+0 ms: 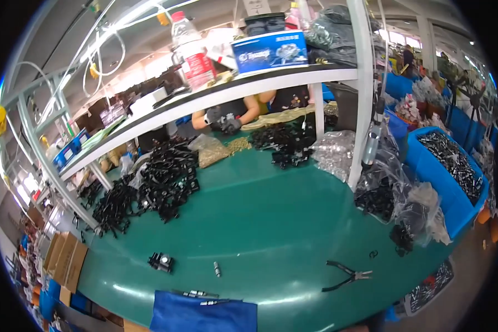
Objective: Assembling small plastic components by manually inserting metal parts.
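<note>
Cloth, smooth and blue, lies at the near edge, slim metal-and-black rods along its top; how the wearer's left and right hands grip, I cannot tell. Beyond lie black-handled pliers, a small silvery cylinder and a blocky black part on the glossy green table. Farther back, jagged black parts heap beside a clear plastic bag. Behind shows a co-worker's gray-gloved hand (its hold is unclear). Above, white lettering marks a blue box; a clear bottle wears a red label.
</note>
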The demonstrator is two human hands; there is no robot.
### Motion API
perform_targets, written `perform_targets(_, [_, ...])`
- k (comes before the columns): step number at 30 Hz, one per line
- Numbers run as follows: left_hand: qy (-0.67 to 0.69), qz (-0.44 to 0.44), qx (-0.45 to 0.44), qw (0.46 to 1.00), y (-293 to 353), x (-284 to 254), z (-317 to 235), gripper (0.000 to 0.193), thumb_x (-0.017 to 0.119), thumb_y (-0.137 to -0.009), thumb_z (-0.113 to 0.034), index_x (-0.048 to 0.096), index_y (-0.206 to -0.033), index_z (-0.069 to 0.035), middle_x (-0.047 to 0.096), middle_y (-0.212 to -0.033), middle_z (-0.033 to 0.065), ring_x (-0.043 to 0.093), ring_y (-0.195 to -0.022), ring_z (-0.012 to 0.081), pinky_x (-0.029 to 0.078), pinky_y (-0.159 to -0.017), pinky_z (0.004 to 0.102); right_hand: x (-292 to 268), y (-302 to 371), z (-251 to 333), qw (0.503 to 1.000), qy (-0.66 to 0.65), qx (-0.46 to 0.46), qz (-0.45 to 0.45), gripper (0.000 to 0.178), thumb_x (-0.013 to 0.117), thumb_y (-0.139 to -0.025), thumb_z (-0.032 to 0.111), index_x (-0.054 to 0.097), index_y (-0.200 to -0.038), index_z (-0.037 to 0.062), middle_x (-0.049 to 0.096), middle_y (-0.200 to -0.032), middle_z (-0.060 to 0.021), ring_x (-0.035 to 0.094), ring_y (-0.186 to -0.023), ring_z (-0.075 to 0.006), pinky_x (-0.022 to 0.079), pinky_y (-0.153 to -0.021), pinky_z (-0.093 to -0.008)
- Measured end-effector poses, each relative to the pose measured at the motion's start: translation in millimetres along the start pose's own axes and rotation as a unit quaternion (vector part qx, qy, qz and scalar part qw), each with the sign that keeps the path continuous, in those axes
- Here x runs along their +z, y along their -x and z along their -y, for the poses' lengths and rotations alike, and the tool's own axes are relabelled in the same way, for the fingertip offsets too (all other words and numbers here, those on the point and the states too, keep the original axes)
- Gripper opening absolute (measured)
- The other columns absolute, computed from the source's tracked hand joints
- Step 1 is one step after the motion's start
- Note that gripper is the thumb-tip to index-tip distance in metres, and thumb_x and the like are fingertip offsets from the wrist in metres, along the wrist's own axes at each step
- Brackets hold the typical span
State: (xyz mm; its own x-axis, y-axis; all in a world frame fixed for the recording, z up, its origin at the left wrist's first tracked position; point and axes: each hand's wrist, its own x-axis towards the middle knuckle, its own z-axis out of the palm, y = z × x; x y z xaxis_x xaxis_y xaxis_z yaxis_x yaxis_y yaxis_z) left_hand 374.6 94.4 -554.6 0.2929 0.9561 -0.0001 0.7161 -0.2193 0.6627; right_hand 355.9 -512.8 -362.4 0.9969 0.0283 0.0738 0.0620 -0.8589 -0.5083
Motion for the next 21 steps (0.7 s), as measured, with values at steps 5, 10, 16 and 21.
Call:
perform_targets(5, [0.407, 0.000, 0.262, 0.875, -26, -120, -247, 0.030, 0.059, -0.096, -0.013, 0.057, -0.123, 0.001, 0.065, -0.109, 0.0110, 0.060, -0.091, 0.0184, 0.050, -0.077, 0.0286, -81, -56, 112, 0.962, -0.055, -0.188, -0.192, 0.010, 0.069, -0.079, 0.007, 0.068, -0.089, 0.0028, 0.066, -0.089, -0.0152, 0.065, -0.081, -0.0279, 0.054, -0.072, -0.0368])
perform_targets(10, [0.197, 0.081, 0.370, 0.904, -33, -69, -422, 0.065, 0.069, -0.089, -0.029, 0.042, -0.140, 0.003, 0.061, -0.117, 0.0173, 0.059, -0.102, 0.0270, 0.048, -0.088, 0.0351, -70, -143, 125, 0.918, -0.007, -0.294, -0.268, 0.025, 0.071, -0.074, 0.009, 0.066, -0.098, 0.0073, 0.065, -0.103, -0.0105, 0.064, -0.092, -0.0277, 0.054, -0.080, -0.0382])
perform_targets(16, [-0.019, 0.151, 0.295, 0.943, -70, 38, -485, 0.091, 0.069, -0.074, -0.064, 0.049, -0.135, 0.001, 0.060, -0.125, 0.0262, 0.060, -0.113, 0.0379, 0.047, -0.094, 0.0412, -34, -182, 113, 0.947, 0.013, -0.220, -0.232, 0.024, 0.071, -0.066, 0.002, 0.065, -0.089, 0.0067, 0.064, -0.092, -0.0089, 0.063, -0.078, -0.0271, 0.053, -0.067, -0.0359])
perform_targets(21, [0.068, 0.273, 0.286, 0.916, -75, 36, -477, 0.058, 0.078, -0.072, -0.050, 0.067, -0.107, -0.005, 0.071, -0.091, 0.0145, 0.068, -0.085, 0.0266, 0.052, -0.079, 0.0372, -29, -194, 117, 0.948, -0.014, -0.207, -0.243, 0.022, 0.069, -0.065, -0.001, 0.062, -0.084, 0.0057, 0.064, -0.085, -0.0100, 0.062, -0.073, -0.0276, 0.052, -0.063, -0.0365])
